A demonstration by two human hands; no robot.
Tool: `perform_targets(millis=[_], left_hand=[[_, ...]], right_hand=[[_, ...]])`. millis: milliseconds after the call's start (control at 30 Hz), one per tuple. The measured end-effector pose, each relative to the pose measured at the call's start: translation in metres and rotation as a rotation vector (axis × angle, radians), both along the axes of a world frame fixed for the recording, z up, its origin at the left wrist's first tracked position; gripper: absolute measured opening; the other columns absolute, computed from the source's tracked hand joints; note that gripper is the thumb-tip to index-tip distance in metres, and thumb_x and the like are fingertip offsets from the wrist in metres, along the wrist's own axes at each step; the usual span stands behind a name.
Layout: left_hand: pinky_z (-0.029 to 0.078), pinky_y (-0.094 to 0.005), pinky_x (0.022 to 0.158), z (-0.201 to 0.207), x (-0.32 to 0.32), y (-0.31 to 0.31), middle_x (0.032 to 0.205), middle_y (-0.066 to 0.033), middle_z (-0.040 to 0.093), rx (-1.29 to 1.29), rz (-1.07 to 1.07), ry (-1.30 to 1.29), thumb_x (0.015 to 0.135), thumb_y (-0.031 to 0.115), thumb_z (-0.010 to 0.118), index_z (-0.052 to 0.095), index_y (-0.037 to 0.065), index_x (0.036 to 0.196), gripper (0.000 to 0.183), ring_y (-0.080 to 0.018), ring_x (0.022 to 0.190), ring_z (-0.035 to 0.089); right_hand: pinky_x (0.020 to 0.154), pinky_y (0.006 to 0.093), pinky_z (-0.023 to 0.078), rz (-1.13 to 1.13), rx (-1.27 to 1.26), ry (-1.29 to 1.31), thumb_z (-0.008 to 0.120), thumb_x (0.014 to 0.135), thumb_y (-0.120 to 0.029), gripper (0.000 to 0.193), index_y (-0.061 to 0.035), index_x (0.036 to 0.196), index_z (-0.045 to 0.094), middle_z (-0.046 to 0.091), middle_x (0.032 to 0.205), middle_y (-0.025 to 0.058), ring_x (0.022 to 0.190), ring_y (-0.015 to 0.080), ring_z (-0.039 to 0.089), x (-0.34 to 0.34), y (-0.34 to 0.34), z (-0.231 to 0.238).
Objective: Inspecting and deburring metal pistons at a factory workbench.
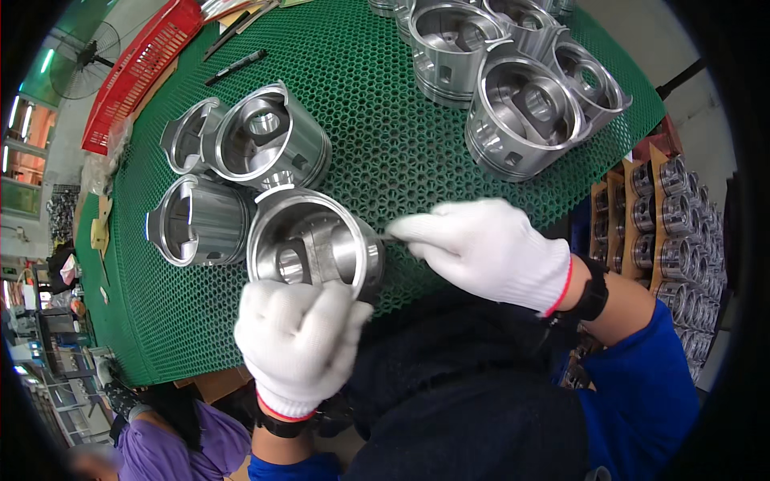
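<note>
A shiny metal piston (370,260) stands on the green honeycomb mat (377,120) with its hollow side facing up. My left hand (301,333), in a white knit glove, is closed over its near rim. At the piston's right wall, my gloved right hand (477,248) is pinched, fingertips close to the outer surface. Whatever those fingers hold, if anything, is too small to make out. Just beyond and to the left are three more pistons: one upright-tilted piston (309,156), one lying piston (212,220) and a partly hidden piston (188,132).
Several pistons (513,156) cluster at the back right. A black marker pen (235,68) and a red plastic basket (144,72) are at the far left. Cardboard-divided stacks of pistons (678,212) stand off the right edge. A person in a purple sleeve (180,441) is at lower left.
</note>
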State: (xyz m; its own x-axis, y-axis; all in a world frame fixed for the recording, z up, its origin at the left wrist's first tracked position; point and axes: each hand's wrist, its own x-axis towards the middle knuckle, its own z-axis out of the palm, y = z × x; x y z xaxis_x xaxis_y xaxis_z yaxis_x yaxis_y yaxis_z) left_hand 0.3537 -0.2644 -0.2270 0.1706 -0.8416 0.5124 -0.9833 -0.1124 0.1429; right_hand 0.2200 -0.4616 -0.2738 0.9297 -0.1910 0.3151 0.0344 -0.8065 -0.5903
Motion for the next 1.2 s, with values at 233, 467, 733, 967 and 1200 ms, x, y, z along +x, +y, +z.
perform_targets(millis=[233,467,733,967,1200], left_hand=[[0.043,-0.0365,0.060,-0.001,-0.005,0.002,0.077,-0.0008,0.055,0.056,0.015,0.013,0.066,0.019,0.082,0.071,0.011,0.093,0.030,-0.0228,0.069,0.053],[0.051,-0.0389,0.077,0.003,0.005,0.012,0.089,-0.0069,0.064,-0.056,-0.103,0.328,0.073,0.021,0.077,0.070,0.005,0.093,0.026,-0.0297,0.082,0.062],[0.045,-0.0363,0.102,-0.017,0.076,0.033,0.124,-0.0154,0.061,0.157,0.044,0.532,0.090,0.011,0.066,0.057,0.001,0.128,0.041,-0.0255,0.117,0.059],[0.051,-0.0397,0.093,0.026,0.059,-0.030,0.118,-0.0154,0.067,0.213,-0.085,0.245,0.073,0.025,0.080,0.065,0.003,0.118,0.052,-0.0322,0.108,0.065],[0.051,-0.0410,0.085,0.027,-0.011,-0.043,0.106,-0.0128,0.065,0.244,-0.067,-0.021,0.063,0.003,0.069,0.062,0.005,0.114,0.051,-0.0341,0.097,0.063]], right_hand=[[0.034,0.0163,0.027,0.291,2.264,0.658,0.045,0.105,-0.024,0.031,-0.0060,0.127,0.055,0.046,0.068,-0.0066,0.045,0.0005,0.033,-0.015,0.014,0.019],[0.035,0.0154,0.025,-0.099,2.034,0.563,0.042,0.106,-0.023,0.027,-0.0040,0.122,0.052,0.048,0.072,-0.0026,0.048,0.0029,0.036,-0.024,0.002,0.021],[0.033,0.0210,0.030,-0.014,1.819,0.323,0.041,0.105,-0.019,0.030,-0.0019,0.127,0.053,0.056,0.065,0.0048,0.040,0.0068,0.038,-0.073,-0.006,-0.011],[0.049,0.0185,0.043,-0.054,1.327,0.372,0.047,0.102,-0.034,0.042,0.0008,0.103,0.070,0.067,0.077,0.0044,0.056,0.0036,0.055,-0.059,0.003,0.014],[0.061,0.0392,0.051,-0.032,0.359,0.036,0.063,0.090,-0.023,0.019,-0.0065,0.083,0.069,0.064,0.071,0.0123,0.068,0.0302,0.064,-0.042,0.002,0.021]])
